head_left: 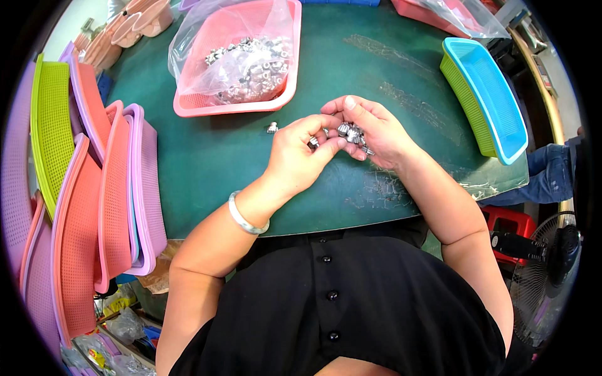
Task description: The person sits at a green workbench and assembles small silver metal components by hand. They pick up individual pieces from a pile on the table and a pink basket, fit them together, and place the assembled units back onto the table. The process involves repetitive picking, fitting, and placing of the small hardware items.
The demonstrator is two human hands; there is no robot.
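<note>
Head view: right hand (376, 128) cups small metal parts (352, 133) as a ready supply; left hand (300, 150) fingers pinch one part (313, 143) above the green bench (213, 163).

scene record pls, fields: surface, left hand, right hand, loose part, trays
surface: green table
left hand: pinches one small metal part at its fingertips
right hand: cupped, holds a cluster of metal parts
loose part: lies alone on the table, left of both hands
pink tray: ahead of hands, clear bag of metal parts inside
blue tray: right side, nested in a green tray
stacked trays: left edge, on end
</note>
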